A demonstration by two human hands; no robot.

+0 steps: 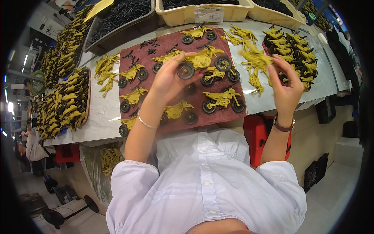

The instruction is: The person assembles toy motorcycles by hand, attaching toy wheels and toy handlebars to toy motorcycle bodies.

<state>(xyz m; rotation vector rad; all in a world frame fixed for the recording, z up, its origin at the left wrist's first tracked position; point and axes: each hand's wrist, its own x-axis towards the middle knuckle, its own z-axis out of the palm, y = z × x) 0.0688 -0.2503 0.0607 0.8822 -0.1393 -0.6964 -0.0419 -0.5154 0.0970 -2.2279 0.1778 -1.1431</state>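
Note:
My left hand grips a yellow toy motorcycle with two black wheels, raised over a dark red cloth. Between the thumb and fingers of my right hand is a yellow plastic toy motorcycle body, smeared by motion, over the cloth's right side. Several yellow toy motorcycles with black wheels lie on the cloth; one near the front right has both wheels showing. Small black parts are scattered at the cloth's far left.
Loose yellow bodies lie left of the cloth, others on its right. Toy motorcycles stand packed in rows at the right and left. Bins of black parts, one dark grey and one cream, line the back.

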